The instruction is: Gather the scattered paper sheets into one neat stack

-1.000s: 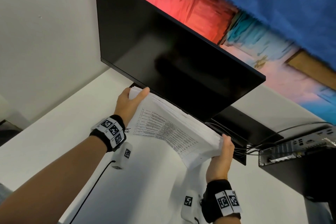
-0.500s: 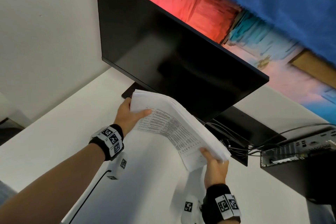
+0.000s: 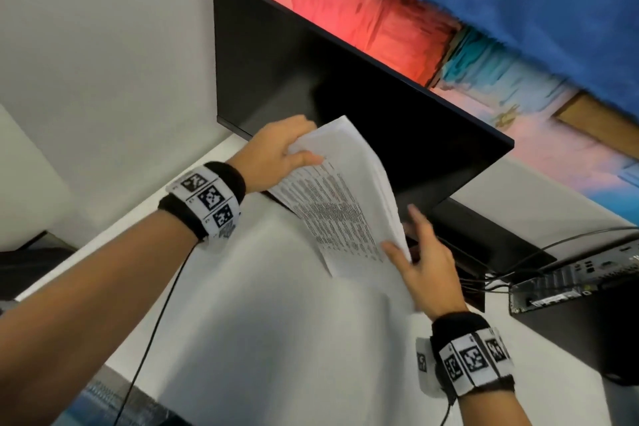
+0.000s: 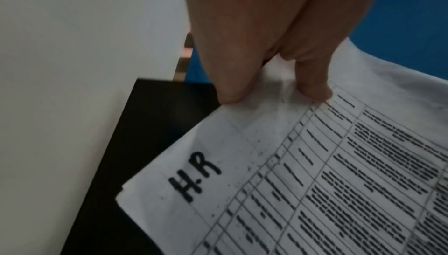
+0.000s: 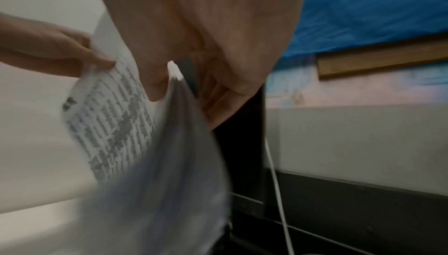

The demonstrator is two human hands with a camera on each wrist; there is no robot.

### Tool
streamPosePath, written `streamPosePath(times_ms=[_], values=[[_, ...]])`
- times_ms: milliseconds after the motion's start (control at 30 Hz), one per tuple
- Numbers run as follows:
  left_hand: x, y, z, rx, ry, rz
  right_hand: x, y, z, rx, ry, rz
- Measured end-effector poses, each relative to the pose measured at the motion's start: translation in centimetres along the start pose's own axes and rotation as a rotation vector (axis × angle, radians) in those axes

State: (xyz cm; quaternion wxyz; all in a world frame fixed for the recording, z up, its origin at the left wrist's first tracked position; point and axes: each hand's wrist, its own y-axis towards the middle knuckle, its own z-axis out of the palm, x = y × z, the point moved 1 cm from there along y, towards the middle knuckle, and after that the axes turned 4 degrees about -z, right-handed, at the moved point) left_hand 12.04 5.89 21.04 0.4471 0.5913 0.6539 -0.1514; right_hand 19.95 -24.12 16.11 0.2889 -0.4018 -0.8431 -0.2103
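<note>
Paper sheets (image 3: 345, 197), gathered in 1 floppy bundle, hung tilted above the white desk (image 3: 262, 304) just in front of the monitor (image 3: 345, 104), sagging where unsupported. The left hand (image 3: 276, 152) pinched the far corner, while the right hand (image 3: 425, 270) clasped the near edge between thumb and fingers. Light and slippery, they probably needed both ends held; open desk lay nearer, the screen crowding behind.

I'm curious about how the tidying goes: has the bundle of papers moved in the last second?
Yes. The papers have swung up from lying low by the monitor's bottom edge to nearly on edge against its screen, held by the left hand and right hand.
</note>
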Motion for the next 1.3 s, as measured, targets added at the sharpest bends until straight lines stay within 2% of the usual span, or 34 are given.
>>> streamPosePath(times_ms=[33, 100, 200, 267, 300, 333, 367, 433, 467, 500, 567, 600, 667, 800, 867, 967, 1133, 1233, 1300], values=[[-0.7, 0.4, -0.9, -0.001, 0.033, 0.039, 0.8, 0.3, 0.5, 0.026, -0.019, -0.049], [-1.2, 1.0, -2.4, -0.088, 0.064, 0.071, 2.3, 0.5, 1.6, 0.009, 0.065, -0.105], [0.0, -0.1, -4.1, -0.470, 0.091, 0.038, 3.9, 0.3, 3.9, -0.027, 0.306, -0.042], [1.6, -2.6, -4.4, -0.705, 0.028, -0.083, 4.5, -0.2, 5.7, -0.039, 0.452, 0.034], [2.5, -4.4, -4.1, -0.763, -0.003, -0.194, 4.5, -0.4, 6.8, -0.053, 0.496, 0.080], [3.7, -6.4, -3.5, -0.757, -0.028, -0.341, 4.5, -0.8, 8.0, -0.068, 0.534, 0.128], [5.1, -8.6, -2.7, -0.667, -0.060, -0.525, 4.3, -1.2, 9.5, -0.081, 0.575, 0.178], [7.9, -13.1, -0.7, -0.311, -0.185, -0.867, 4.1, -2.0, 12.2, -0.076, 0.674, 0.284], [9.1, -15.3, 0.1, -0.157, -0.292, -0.966, 4.3, -2.4, 13.5, -0.062, 0.719, 0.336], [10.1, -17.1, 0.5, -0.088, -0.414, -1.021, 4.4, -2.8, 14.7, -0.040, 0.749, 0.381], [11.5, -19.8, 0.7, -0.129, -0.579, -1.070, 4.7, -3.6, 17.0, 0.022, 0.783, 0.452], [12.0, -20.5, 0.6, -0.175, -0.583, -1.075, 4.8, -4.0, 18.0, 0.050, 0.795, 0.481], [13.3, -21.3, 0.2, -0.230, -0.455, -1.037, 4.4, -4.5, 19.8, 0.101, 0.797, 0.491], [17.2, -21.3, -2.5, -0.222, -0.153, -1.034, 2.7, -4.7, 20.8, 0.199, 0.700, 0.545], [19.7, -21.2, -4.4, -0.208, -0.043, -1.058, 1.0, -5.3, 19.9, 0.223, 0.696, 0.615], [22.4, -21.2, -7.1, -0.161, 0.189, -1.123, -2.2, -6.8, 17.4, 0.176, 0.660, 0.733], [23.0, -20.3, -8.5, -0.120, 0.426, -1.103, -5.7, -9.4, 12.7, 0.107, 0.578, 0.800], [22.1, -19.8, -7.8, -0.090, 0.504, -1.127, -6.4, -9.9, 10.2, 0.099, 0.514, 0.752], [20.8, -19.1, -7.2, -0.091, 0.621, -1.187, -5.9, -9.7, 8.3, 0.034, 0.411, 0.680]])
